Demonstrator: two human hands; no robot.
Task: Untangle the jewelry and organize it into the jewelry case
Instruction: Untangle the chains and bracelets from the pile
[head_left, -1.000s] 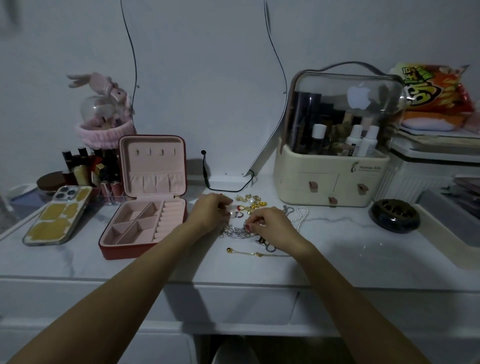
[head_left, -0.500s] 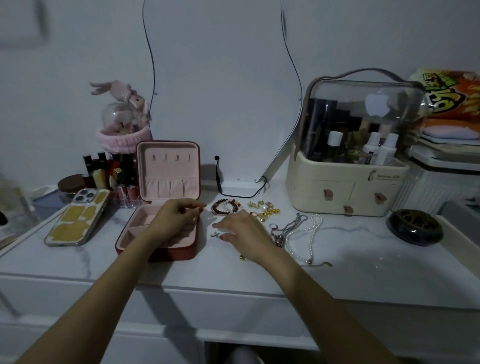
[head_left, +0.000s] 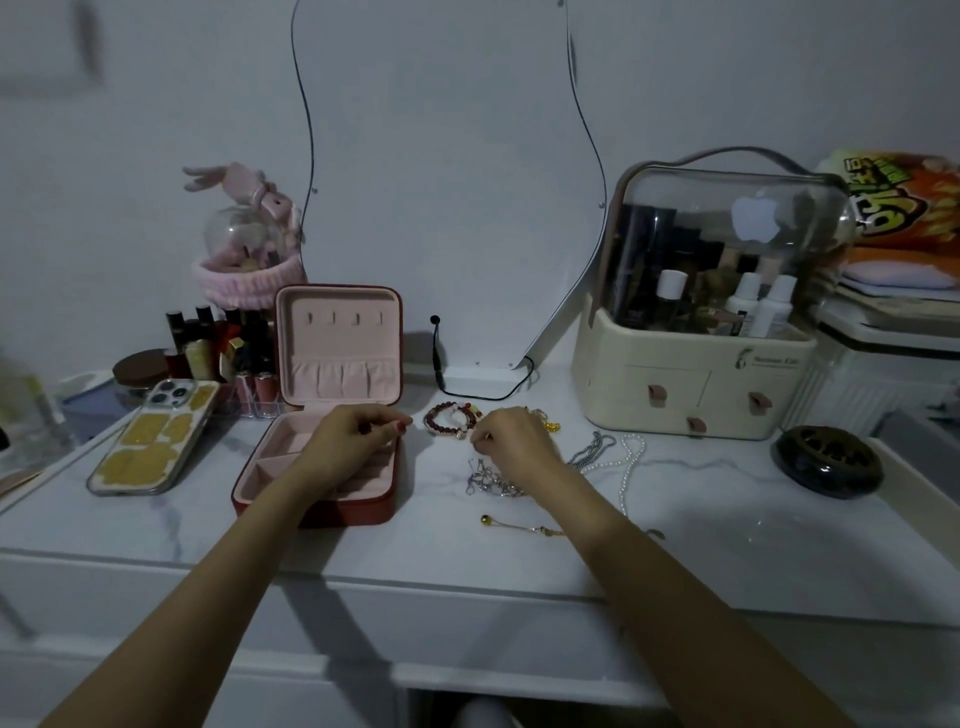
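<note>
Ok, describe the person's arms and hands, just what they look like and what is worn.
Both forearms are bare, with no sleeves in view. The left hand has dark red polish on the nails that show. The right hand shows no ring or bracelet that I can make out; its nails are mostly hidden. No watch or wristband shows on either wrist.

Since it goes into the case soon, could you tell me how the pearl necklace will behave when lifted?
The pearl necklace lies in a loose curve on the table, so it is probably floppy and will dangle. Its small round beads look smooth, perhaps slippery.
</note>
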